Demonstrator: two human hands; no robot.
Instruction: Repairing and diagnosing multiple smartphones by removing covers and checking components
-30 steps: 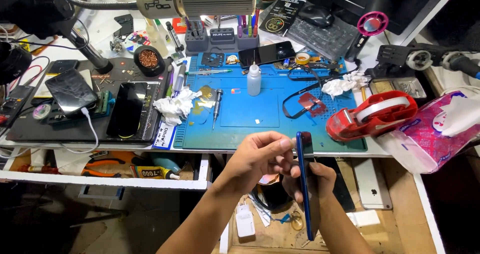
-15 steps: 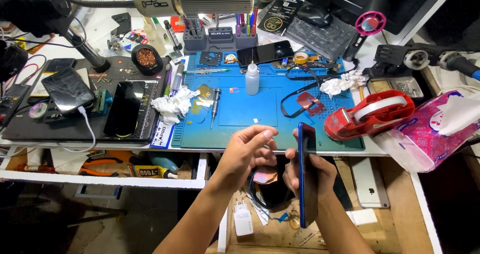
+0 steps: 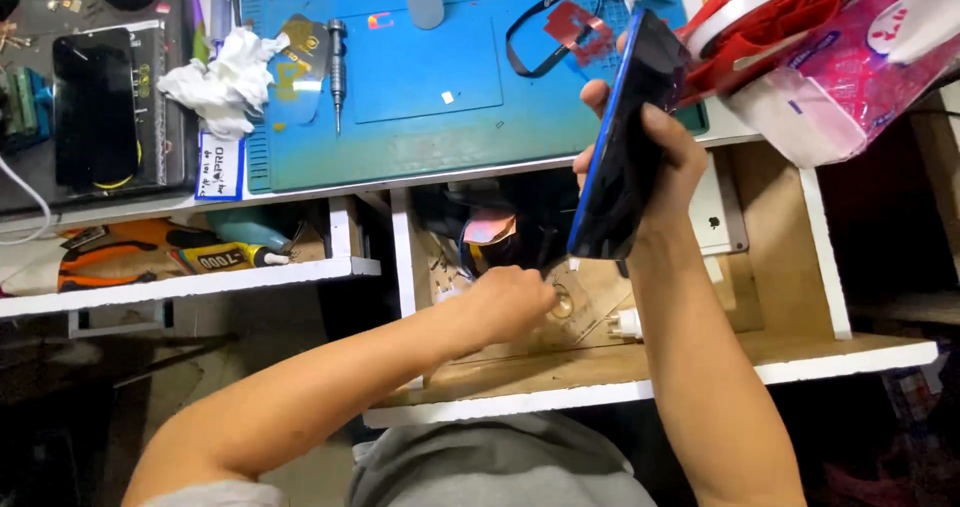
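A repair in progress: one hand rummaged in the drawer while the other held the phone.

The left hand (image 3: 510, 302) reached into the open drawer (image 3: 600, 362) under the blue mat (image 3: 420, 117) on the worktop, fingers curled together over small parts; whether they gripped anything could not be told. The right hand (image 3: 665, 162) held the dark phone (image 3: 625, 137) on edge above the drawer, fingers clamped around it. Judging by this, a part was being fetched; next would call for a careful pick.

We have one view only: from the head, we look steeply down, close over the surface (image 3: 420, 147) edge and open drawer (image 3: 780, 352).
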